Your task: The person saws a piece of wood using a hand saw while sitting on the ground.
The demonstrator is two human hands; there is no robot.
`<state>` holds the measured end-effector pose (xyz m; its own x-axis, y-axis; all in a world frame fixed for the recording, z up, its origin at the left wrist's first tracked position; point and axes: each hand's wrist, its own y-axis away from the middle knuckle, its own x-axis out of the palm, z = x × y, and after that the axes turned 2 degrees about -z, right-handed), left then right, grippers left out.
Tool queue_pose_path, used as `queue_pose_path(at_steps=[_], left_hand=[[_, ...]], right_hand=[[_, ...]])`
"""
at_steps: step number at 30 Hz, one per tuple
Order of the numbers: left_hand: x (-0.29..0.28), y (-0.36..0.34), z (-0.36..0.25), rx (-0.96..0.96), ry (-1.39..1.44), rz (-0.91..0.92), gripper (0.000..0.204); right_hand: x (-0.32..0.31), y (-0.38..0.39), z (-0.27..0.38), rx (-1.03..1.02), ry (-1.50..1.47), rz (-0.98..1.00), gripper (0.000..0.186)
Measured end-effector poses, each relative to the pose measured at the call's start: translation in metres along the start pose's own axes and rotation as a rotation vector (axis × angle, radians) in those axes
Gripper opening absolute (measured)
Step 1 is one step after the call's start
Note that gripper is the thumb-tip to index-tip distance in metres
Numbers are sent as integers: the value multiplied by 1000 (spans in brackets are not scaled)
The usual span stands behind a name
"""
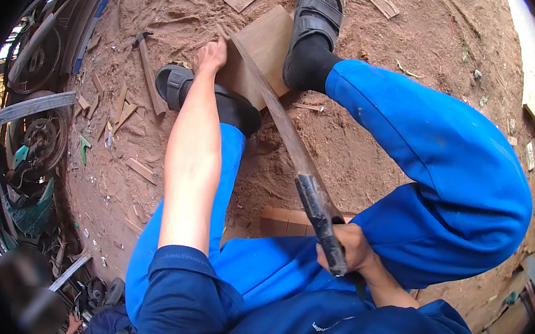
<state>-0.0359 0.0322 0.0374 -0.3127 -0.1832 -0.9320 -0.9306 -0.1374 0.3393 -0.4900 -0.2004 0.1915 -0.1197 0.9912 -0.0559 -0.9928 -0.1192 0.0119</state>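
Observation:
A square wooden board point(260, 31) lies between my sandalled feet. A long handsaw point(281, 120) with a dark, weathered blade runs diagonally from the board's upper left edge back toward me. My left hand point(212, 56) is closed on that edge of the board, beside the saw's far end; whether its fingers also touch the blade I cannot tell. My right hand point(346, 247) grips the saw's handle near my lap, below a dark strip along the blade's back. A short wooden piece point(281, 224) shows under the saw between my legs.
A hammer point(148, 71) and scattered offcuts point(121, 104) lie on the sawdust-covered ground point(106, 191). Motorbike parts point(30, 191) and metal are piled at the left. Pale boards point(530, 69) are at the far right. Another person's arm and dark clothing point(101, 327) appear at the lower left.

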Motion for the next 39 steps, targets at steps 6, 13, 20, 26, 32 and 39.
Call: queue_pose_path(at_steps=[6, 13, 20, 26, 32, 39], left_hand=[[3, 1, -1, 5, -11, 2, 74], [9, -13, 6, 37, -5, 24, 75], [4, -6, 4, 27, -21, 5, 75], [-5, 16, -7, 39, -4, -51, 79], [-12, 25, 2, 54, 10, -115, 81], [-10, 37, -12, 75, 6, -127, 74]], right_hand=[[15, -12, 6, -76, -54, -59, 17], [-43, -61, 95, 60, -26, -102, 27], [-51, -61, 108, 232, -177, -22, 30], [-60, -54, 125, 369, -321, -52, 32], [-45, -54, 134, 250, -302, 6, 36], [-47, -68, 178, 151, -23, 7, 38]])
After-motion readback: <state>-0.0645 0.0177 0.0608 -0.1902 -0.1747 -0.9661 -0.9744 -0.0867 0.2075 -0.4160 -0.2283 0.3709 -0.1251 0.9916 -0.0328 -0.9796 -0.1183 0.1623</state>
